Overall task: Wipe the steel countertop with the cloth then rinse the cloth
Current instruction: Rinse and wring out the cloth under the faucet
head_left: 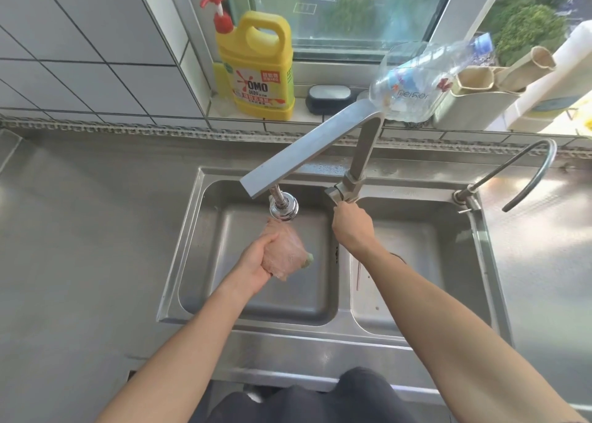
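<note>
Cloth under the tap
My left hand (pixel 256 259) grips the bunched pink cloth (pixel 283 251) just below the faucet (pixel 283 206) nozzle; my right hand (pixel 352 224) clasps the faucet's lever beside it.

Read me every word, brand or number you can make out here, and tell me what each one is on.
"OMO": on the yellow detergent bottle on the sill.
"meisier", roughly: on the clear plastic bottle behind the faucet; letters uncertain.
Smaller print on the yellow bottle's label: too blurred to read.

Right hand's (pixel 352 222) fingers perhaps behind lever (pixel 334 195)
</note>
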`<state>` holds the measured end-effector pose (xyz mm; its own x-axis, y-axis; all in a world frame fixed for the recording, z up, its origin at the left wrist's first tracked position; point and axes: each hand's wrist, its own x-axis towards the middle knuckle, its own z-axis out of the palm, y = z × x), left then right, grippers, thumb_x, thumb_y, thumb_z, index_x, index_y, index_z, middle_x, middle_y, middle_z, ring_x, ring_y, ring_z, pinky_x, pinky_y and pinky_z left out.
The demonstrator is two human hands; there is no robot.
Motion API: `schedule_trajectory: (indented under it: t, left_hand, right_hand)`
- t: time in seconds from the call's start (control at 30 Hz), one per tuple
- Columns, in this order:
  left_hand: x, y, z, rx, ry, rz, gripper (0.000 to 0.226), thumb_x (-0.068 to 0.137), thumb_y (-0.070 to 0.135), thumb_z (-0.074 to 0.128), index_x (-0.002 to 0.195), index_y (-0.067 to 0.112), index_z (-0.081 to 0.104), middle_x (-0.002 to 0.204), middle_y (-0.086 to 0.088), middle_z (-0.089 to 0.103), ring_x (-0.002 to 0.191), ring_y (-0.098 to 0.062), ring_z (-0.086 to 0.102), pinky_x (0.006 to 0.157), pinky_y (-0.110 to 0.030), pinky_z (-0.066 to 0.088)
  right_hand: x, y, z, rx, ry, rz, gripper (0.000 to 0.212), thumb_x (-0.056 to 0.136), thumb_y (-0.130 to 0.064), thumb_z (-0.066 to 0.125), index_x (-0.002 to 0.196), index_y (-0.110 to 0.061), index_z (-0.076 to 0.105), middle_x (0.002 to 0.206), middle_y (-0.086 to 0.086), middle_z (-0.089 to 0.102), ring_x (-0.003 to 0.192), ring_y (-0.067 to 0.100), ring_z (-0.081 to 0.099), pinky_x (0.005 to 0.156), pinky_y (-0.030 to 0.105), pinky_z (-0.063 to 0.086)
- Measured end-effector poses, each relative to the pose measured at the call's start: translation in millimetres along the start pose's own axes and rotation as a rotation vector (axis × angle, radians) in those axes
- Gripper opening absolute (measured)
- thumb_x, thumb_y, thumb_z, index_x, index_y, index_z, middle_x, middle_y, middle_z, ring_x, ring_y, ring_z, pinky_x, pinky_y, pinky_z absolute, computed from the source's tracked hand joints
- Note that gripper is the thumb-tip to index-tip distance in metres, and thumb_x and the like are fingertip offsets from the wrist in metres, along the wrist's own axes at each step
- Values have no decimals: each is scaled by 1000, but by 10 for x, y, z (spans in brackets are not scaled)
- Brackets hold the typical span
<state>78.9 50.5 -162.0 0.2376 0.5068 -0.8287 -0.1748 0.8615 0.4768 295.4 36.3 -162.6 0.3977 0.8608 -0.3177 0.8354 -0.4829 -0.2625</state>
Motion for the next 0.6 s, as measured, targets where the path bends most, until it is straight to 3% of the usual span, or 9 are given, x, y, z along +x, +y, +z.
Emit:
schedule_trajectory:
  t: [0.2, 0.43, 0.6]
  left_hand:
    - [45, 30, 32, 44, 2, -7, 30, 101, 23, 62, 129, 15, 62, 114, -11, 74, 98, -27, 71, 71, -38, 55]
    - [130, 37, 72, 142, 16, -43, 18, 99, 28, 62, 112, 17, 67, 89, -7, 78, 87, -27, 71, 72, -37, 54]
    - [165, 38, 60, 162, 11, -45, 28, 99, 29, 62, 123, 16, 64, 100, -9, 76, 86, -27, 71, 65, -34, 53]
  right_hand:
    - [-5, -25, 11, -12, 3, 12, 25, 103, -5, 43, 113, -1, 65, 117, 22, 68, 107, 44, 66, 78, 41, 47]
    - [-19, -71, 43, -5, 1, 26, 25, 101, -3, 43, 113, -2, 65, 115, 20, 70, 106, 43, 67, 77, 40, 48]
    - [-26, -79, 25, 24, -26, 48, 24, 103, -4, 42, 114, -2, 63, 117, 20, 68, 106, 43, 67, 75, 39, 45]
